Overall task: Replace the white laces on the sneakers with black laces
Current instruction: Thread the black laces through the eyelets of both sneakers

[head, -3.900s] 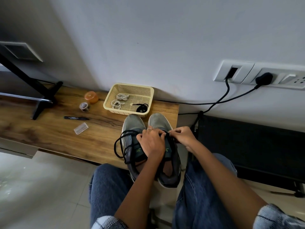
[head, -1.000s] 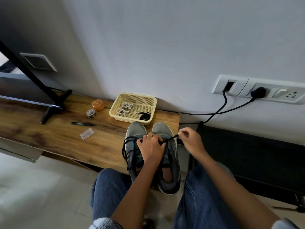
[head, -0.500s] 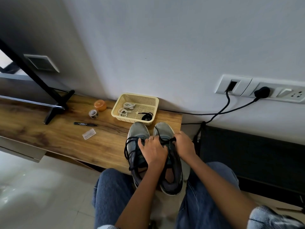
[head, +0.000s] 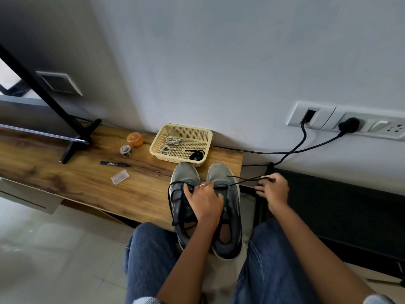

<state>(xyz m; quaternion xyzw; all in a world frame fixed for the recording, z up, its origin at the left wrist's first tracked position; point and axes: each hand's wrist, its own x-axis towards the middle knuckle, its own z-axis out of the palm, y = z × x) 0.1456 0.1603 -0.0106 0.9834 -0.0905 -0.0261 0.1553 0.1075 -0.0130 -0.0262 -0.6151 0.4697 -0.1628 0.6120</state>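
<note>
Two grey sneakers (head: 206,202) stand side by side at the right end of the wooden surface (head: 76,178), toes toward the wall and heels hanging over the near edge, above the seated person's knees. That puts the eyelets within easy reach, I think.

The left hand (head: 203,201) lies across the tongues of both shoes with its fingers spread and fairly straight, pressing down, apparently to stop the shoes sliding while the lace is tugged. The right hand (head: 272,189) is off the right end of the surface, its thumb and fingers pinched on the tip of a black lace (head: 245,179) that runs taut from the right shoe's eyelets. It looks like slack being drawn through after a pass. The left shoe carries a looser black lace (head: 175,198), its loops drooping over the outer side.

Just beyond the toes, near the far edge against the wall, a cream plastic basket (head: 208,137) holds coiled white laces (head: 169,145) and a dark bundle, perhaps a spare lace. Keeping the old ones there stops them tangling with the work.

Further left on the surface lie a black marker (head: 115,164), a small clear case (head: 119,177), a tape roll (head: 126,150) and an orange lid (head: 135,139).
</note>
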